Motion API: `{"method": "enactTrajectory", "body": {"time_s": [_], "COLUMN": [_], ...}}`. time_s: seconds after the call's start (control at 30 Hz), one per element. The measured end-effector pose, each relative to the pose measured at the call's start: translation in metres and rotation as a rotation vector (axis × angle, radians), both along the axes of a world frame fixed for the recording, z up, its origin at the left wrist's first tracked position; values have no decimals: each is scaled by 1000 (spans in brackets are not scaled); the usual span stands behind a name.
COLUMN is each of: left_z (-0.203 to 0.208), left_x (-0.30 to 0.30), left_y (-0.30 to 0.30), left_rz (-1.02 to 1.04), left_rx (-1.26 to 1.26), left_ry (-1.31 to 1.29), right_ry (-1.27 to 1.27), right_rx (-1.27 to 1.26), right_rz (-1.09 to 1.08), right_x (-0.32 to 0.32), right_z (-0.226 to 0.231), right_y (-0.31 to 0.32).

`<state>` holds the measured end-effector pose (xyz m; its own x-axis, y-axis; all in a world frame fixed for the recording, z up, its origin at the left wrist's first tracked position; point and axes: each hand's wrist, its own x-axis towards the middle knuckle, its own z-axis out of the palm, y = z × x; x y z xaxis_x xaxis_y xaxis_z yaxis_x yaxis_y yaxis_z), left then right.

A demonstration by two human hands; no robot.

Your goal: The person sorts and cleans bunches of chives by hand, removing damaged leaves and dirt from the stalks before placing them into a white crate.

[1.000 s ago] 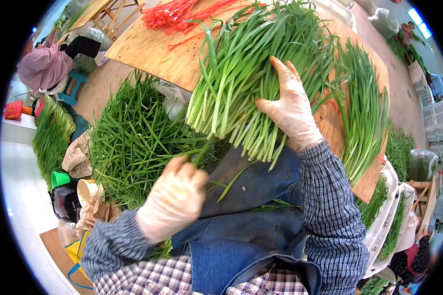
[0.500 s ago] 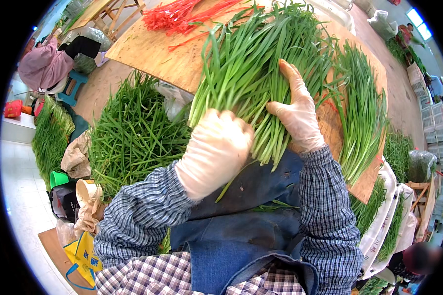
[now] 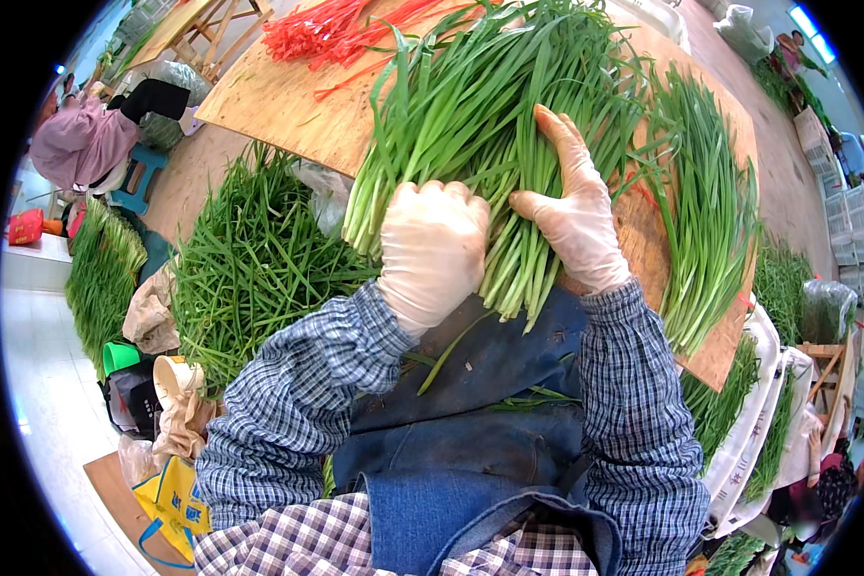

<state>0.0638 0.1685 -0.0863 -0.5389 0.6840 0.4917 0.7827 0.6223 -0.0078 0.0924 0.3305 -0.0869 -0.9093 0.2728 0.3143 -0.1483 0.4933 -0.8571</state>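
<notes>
Both my hands wear thin whitish gloves. A thick bunch of garlic chives [image 3: 509, 106], green leaves with pale stem ends toward me, lies at the near edge of the wooden table [image 3: 288, 91]. My left hand [image 3: 434, 240] is closed in a fist on stems at the bunch's lower left; its fingertips are hidden. Cupped round the right side of the bunch is my right hand [image 3: 581, 216], thumb and forefinger over the stems and the other fingers mostly out of sight. Another pile of garlic chives [image 3: 701, 211] lies on the table to the right.
Red plastic strips [image 3: 312, 34] lie at the table's far left. A big heap of loose chives [image 3: 259, 269] stands at my left, beside a pale bucket [image 3: 175, 376]. White sacks of greens [image 3: 749, 422] stand at lower right. A person in pink [image 3: 82, 144] sits at far left.
My left fist has moved slightly up. The stems at the bunch's left have swung outward to the left. My right hand keeps its place on the bunch, shifted only slightly.
</notes>
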Motion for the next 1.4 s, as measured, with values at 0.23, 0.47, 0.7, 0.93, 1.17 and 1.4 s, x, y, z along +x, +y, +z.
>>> {"method": "enactTrajectory", "body": {"time_s": [0.23, 0.47, 0.7, 0.93, 1.17, 1.4], "left_z": [4, 4, 14, 36, 57, 59], "left_x": [-4, -3, -10, -7, -7, -6], "left_y": [-5, 3, 1, -13, -25, -30], "left_rz": [-24, -28, -34, 53, 72, 101], "left_rx": [200, -164, 191, 298, 555, 627], "left_ry": [-132, 25, -221, -675, -1103, -1205], "right_ry": [1, -11, -10, 96, 98, 254], "right_rx": [-26, -107, -239, -396, -169, 558], "right_rz": [-2, 0, -15, -26, -92, -328], "right_x": [1, 3, 7, 11, 12, 18], "right_z": [-3, -2, 0, 0, 0, 14], "right_y": [4, 3, 5, 5, 5, -9]}}
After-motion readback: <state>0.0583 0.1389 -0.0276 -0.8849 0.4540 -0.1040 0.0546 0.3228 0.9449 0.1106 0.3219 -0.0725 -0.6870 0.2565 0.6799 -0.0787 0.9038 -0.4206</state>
